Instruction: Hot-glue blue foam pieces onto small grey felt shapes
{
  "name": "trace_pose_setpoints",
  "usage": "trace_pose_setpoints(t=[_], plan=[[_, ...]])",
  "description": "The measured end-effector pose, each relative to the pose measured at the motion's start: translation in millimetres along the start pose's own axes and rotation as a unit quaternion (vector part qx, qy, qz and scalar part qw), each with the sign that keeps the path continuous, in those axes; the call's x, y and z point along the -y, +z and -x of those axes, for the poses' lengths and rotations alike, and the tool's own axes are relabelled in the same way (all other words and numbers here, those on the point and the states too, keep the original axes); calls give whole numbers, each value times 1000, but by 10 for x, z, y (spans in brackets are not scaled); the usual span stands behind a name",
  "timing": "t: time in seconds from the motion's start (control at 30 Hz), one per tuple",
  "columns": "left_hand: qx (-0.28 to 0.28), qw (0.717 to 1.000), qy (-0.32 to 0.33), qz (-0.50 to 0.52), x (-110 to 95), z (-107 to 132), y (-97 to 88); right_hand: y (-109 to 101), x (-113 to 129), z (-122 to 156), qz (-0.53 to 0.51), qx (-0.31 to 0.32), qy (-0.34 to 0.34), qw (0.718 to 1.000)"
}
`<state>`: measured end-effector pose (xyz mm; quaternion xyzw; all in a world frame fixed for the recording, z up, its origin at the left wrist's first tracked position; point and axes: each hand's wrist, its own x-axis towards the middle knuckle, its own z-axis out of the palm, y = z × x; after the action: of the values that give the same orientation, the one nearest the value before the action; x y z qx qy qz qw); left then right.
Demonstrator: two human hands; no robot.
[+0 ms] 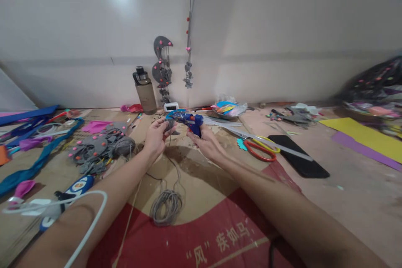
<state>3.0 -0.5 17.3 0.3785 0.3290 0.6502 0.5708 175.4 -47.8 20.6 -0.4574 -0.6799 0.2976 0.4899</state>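
The thumb and fingertips of the left hand (156, 136) are pinched nearly together on a small grey piece (170, 124), which sits at their tips, out in front of the person. The right hand (205, 140) has its fingers curled around the handle of a blue glue gun (194, 121), whose front end points left toward the left fingertips; whether it touches the grey piece is too small to tell. From just under the left fingers a grey cord (176, 166) trails toward the person, down to a loose coil (167, 207) lying on the printed cardboard (201, 203). To the left of the left fingers lies a heap of grey cut-outs (97, 146) dotted with pink and orange balls, with a ball of grey yarn (124, 146) at its near right edge. Beyond the left fingers a bottle (146, 97) stands upright near the wall, and a small white device (171, 106) stands to the right of it. To the right of the right fingers are scissors (260, 150) with red and yellow handles, and farther right a black phone-like slab (298, 159) lies flat
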Motion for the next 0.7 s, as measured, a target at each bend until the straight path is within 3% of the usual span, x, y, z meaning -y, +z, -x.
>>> trace_pose_setpoints(t=[0.7], plan=[[-13, 1000, 12, 6, -6, 53, 71, 33, 62, 60, 29, 2, 20, 999]])
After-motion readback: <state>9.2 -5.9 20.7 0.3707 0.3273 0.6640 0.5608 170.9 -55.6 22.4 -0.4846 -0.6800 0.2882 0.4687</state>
